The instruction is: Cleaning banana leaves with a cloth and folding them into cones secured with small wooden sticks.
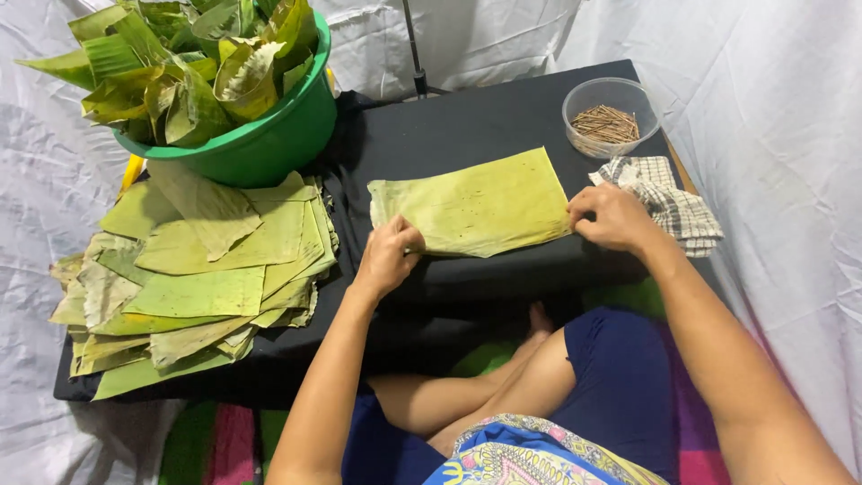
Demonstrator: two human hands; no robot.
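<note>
Work surface: low table (503, 117) under a black cloth, set before a seated person with crossed legs
Leaf in hand: one flattened yellow-green banana leaf piece (471, 205), roughly rectangular, lying flat at the middle of the table, long side running 9 to 3 o'clock
Left hand (388, 253): at the leaf's 8 o'clock corner, fingers curled in tight, pinching the near edge of the leaf between thumb and fingertips
Right hand (612, 216): at the leaf's 3 o'clock end, fingers bent down and closed on the leaf's edge, knuckles up
Leaf stack (202, 269): loose pile of flattened leaf pieces at 9 o'clock of the held leaf, well apart from it, edges fanned out
Basin (269, 139): green round plastic basin at 10 o'clock, heaped with folded and curled leaves, its base touching the stack
Stick bowl (611, 112): clear round container at 1 o'clock, holding thin brown sticks
Cloth (669, 202): checked cloth, crumpled, just beside the right hand at its 2 o'clock
Surround: white sheeting on all sides
</note>
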